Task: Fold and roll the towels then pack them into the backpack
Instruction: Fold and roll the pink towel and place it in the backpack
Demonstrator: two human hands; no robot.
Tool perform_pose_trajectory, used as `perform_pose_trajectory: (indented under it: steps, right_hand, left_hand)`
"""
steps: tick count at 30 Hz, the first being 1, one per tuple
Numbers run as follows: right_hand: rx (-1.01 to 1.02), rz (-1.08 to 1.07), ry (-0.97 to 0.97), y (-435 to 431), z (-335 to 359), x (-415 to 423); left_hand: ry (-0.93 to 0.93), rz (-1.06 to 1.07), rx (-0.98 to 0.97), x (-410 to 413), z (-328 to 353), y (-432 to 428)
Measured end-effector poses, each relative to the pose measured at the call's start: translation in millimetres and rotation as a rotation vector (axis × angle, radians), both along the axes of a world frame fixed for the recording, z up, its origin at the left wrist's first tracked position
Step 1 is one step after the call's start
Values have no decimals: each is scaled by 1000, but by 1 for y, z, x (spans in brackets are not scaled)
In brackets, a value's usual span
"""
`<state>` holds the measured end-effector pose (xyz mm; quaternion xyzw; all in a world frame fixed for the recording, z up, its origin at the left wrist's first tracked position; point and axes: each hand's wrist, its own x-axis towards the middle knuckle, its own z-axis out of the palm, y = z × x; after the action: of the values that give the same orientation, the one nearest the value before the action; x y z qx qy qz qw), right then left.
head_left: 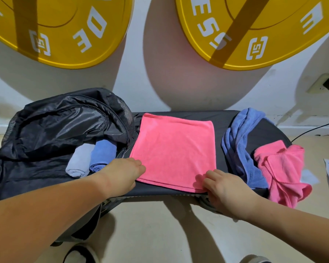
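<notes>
On counter left, backpack open – grey roll and blue roll in its mouth. Flat pink towel centre: right hand pinches near-right corner, left hand at near-left corner – grip unclear. Crumpled blue towel, crumpled pink towel far right

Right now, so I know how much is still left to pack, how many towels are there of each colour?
Pink: 2, the flat pink towel and the crumpled pink towel
Blue: 2, the rolled blue towel in the backpack and the crumpled blue towel
Pale grey: 1, the rolled pale grey towel in the backpack
Total: 5 towels
</notes>
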<state>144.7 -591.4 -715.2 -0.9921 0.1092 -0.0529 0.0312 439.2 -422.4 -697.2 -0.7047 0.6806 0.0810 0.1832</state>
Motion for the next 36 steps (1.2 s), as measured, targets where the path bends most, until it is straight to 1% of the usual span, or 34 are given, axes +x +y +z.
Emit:
perform_pose_trajectory:
  steps: [2,5,6,8,10,13,15,17,20,21,23,26,28,31,33,36]
  right_hand:
    - [125,-86,-34,2,13,1]
    - [300,-249,-61,-8,36,3]
    - [362,-274,-81,-13,43,4]
    - [497,-309,-96,-23,59,4]
    - [608,-343,-55,-30,73,1]
    - [735,-345,77,-33,82,-6]
    - [845,-347,139,-31,84,-11]
    - [920,-328,253,-28,86,-16]
    - [1024,-315,461,-25,91,-25]
    - [1038,-320,484,-26,90,-27]
    - [1055,-336,470,-31,87,-27]
    - [1009,-393,424,-42,82,-20]
    - [1002,-471,323,-53,79,-11]
    - [1005,-607,68,-70,70,10]
    - [895,-665,-16,-79,62,26]
    - [700,-680,-25,-88,51,50]
  left_hand:
    - [81,66,-77,0,8,2]
    - [286,178,-229,1,20,6]
    - [315,201,-284,0,26,7]
    - [307,228,-338,0,39,12]
    - [307,244,-285,0,50,16]
    - [355,250,-123,-4,57,23]
    - [336,236,-67,-11,60,30]
    - [361,215,-2,-18,63,35]
    - [476,258,155,-25,68,41]
    - [516,279,192,-25,69,43]
    - [570,321,207,-22,69,42]
    - [573,375,89,-10,67,30]
    - [503,400,-45,1,66,14]
    - [350,441,-206,15,68,-16]
    - [289,451,-249,19,66,-34]
    - [160,458,-240,17,58,-55]
